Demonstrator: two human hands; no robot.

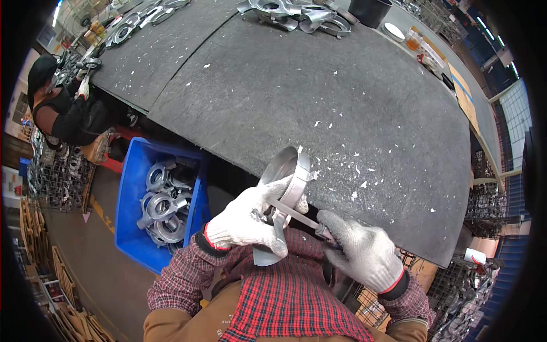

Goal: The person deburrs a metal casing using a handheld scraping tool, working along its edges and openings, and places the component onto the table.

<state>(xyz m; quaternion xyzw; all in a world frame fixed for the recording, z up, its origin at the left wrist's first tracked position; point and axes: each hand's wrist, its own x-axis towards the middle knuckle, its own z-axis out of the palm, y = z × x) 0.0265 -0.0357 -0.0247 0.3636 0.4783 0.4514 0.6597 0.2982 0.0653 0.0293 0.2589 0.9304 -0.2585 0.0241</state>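
Observation:
My left hand (249, 215), in a white knit glove, is closed on a silvery metal casting (297, 181) with a round ring and a flat tab below. The ring is tilted up at the table's near edge. In my right hand (364, 251), also gloved, is the handle of a flat-bladed metal file (296, 214). Its blade reaches left across the casting, just under the ring, close to my left fingers. Part of the handle is hidden by my right fingers.
Light metal chips (364, 183) are scattered over the dark tabletop (399, 125). A blue bin (128, 211) of similar castings stands at left. More castings (296, 14) lie at the far edge beside a black bucket (369, 10). Another person (62, 108) works at far left.

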